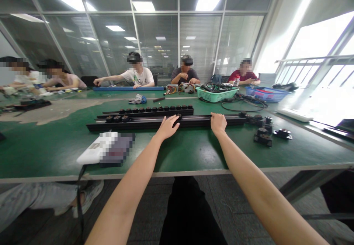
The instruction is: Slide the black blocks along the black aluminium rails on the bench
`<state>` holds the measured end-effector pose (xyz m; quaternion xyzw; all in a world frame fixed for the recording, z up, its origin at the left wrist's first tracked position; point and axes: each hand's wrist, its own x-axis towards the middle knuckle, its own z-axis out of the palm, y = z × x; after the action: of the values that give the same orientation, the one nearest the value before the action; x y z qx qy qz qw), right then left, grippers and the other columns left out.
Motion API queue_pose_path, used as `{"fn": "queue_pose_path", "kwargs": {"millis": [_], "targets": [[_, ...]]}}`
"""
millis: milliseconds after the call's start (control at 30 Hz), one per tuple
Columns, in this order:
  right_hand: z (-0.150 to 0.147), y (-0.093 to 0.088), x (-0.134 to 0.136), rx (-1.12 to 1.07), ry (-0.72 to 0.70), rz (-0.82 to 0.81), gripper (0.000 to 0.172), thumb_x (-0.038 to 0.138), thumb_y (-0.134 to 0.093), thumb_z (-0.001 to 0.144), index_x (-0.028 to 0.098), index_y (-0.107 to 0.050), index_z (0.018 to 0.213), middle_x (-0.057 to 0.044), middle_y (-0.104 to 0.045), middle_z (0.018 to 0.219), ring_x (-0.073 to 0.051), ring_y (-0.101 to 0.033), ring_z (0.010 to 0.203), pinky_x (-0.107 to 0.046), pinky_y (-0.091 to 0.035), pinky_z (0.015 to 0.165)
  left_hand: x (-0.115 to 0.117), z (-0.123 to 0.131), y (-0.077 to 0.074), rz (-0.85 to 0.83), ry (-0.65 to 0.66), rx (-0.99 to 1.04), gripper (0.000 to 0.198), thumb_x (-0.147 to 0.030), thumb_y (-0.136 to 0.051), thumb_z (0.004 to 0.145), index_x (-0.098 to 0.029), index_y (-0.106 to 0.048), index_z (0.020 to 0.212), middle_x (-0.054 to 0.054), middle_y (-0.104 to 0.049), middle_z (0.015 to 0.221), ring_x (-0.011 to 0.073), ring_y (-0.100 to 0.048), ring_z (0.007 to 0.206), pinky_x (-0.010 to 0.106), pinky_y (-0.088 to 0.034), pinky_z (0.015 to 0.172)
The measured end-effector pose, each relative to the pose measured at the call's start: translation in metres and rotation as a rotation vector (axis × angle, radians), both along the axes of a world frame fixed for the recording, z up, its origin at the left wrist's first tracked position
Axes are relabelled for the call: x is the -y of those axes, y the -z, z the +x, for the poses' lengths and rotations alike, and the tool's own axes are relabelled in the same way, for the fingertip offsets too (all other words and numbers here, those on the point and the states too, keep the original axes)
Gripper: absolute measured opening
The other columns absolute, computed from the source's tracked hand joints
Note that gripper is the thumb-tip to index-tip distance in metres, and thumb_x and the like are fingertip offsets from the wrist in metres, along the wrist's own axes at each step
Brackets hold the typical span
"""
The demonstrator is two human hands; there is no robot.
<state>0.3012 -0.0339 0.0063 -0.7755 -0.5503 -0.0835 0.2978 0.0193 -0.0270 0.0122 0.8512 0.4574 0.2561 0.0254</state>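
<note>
Across the green-topped workbench [193,156], at twelve o'clock, a long black aluminium rail [143,124] lay crosswise with both bare hands resting on it. The left hand [167,128] lay palm down, its slightly spread fingers [173,119] reaching over the rail beside a small black block. The right hand [218,123] sat farther along at one o'clock, its closely set fingers [217,117] bent over the rail. Both hands looked mostly flat, and whether either was gripping the rail could not be told. Three round-topped black blocks [117,119] stood on the rail at eleven o'clock. Just behind it ran a second black rail [146,113] carrying a row of similar blocks. Loose black metal mounts [262,134] lay at two o'clock, and a pixelated white object [102,149] lay at ten o'clock. Farther off at one o'clock sat a green plastic basket [215,96] holding black cables and a blue plastic basket [267,94]. A seated co-worker [138,75] reached along the far side.
</note>
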Motion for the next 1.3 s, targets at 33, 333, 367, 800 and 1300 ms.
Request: {"fn": "queue_pose_path", "kwargs": {"millis": [33, 333, 367, 800, 1300], "targets": [[0.0, 0.0, 0.0, -0.004, 0.0, 0.001, 0.045, 0.02, -0.04, 0.105, 0.02, -0.074, 0.135, -0.016, -0.074, 0.122, -0.025, -0.065, 0.115, -0.037, -0.043, 0.107, 0.0, 0.0, 0.0, 0.001, 0.0, -0.001, 0.052, -0.036, -0.043, 0.104, -0.023, -0.051, 0.154, 0.012, -0.05, 0.163, 0.0237, -0.043, 0.153, 0.059, -0.016, 0.131], [0.0, -0.001, 0.001, -0.084, 0.008, 0.015, 0.044, 0.021, -0.043, 0.104, 0.021, -0.073, 0.136, -0.017, -0.073, 0.126, -0.026, -0.066, 0.118, -0.036, -0.047, 0.104, 0.0, 0.0, 0.0, 0.002, -0.003, -0.007, 0.052, -0.035, -0.043, 0.104, -0.021, -0.052, 0.153, 0.013, -0.05, 0.162, 0.0231, -0.043, 0.154, 0.057, -0.015, 0.132], [0.0, -0.002, 0.001, -0.102, 0.013, 0.016, 0.043, 0.021, -0.044, 0.104, 0.021, -0.073, 0.136, -0.017, -0.073, 0.126, -0.026, -0.067, 0.118, -0.036, -0.048, 0.102, 0.0, 0.0, 0.0, 0.003, -0.004, -0.007, 0.052, -0.035, -0.044, 0.104, -0.022, -0.052, 0.153, 0.012, -0.05, 0.162, 0.023, -0.043, 0.153, 0.057, -0.015, 0.132], [0.031, -0.018, -0.012, -0.194, -0.113, -0.085, 0.03, 0.022, -0.066, 0.093, 0.023, -0.081, 0.12, -0.012, -0.077, 0.12, -0.027, -0.069, 0.114, -0.034, -0.05, 0.097, -0.001, 0.0, 0.001, 0.009, -0.002, -0.006, 0.052, -0.035, -0.043, 0.104, -0.02, -0.052, 0.153, 0.013, -0.05, 0.162, 0.0229, -0.043, 0.154, 0.057, -0.015, 0.132], [0.035, 0.01, -0.003, -0.054, -0.155, 0.032, 0.041, 0.026, -0.047, 0.106, 0.027, -0.072, 0.138, -0.012, -0.071, 0.122, -0.023, -0.065, 0.109, -0.032, -0.049, 0.095, -0.002, 0.0, 0.0, 0.007, -0.005, -0.012, 0.052, -0.036, -0.043, 0.104, -0.023, -0.052, 0.154, 0.012, -0.05, 0.162, 0.0236, -0.043, 0.153, 0.059, -0.016, 0.131]]}}
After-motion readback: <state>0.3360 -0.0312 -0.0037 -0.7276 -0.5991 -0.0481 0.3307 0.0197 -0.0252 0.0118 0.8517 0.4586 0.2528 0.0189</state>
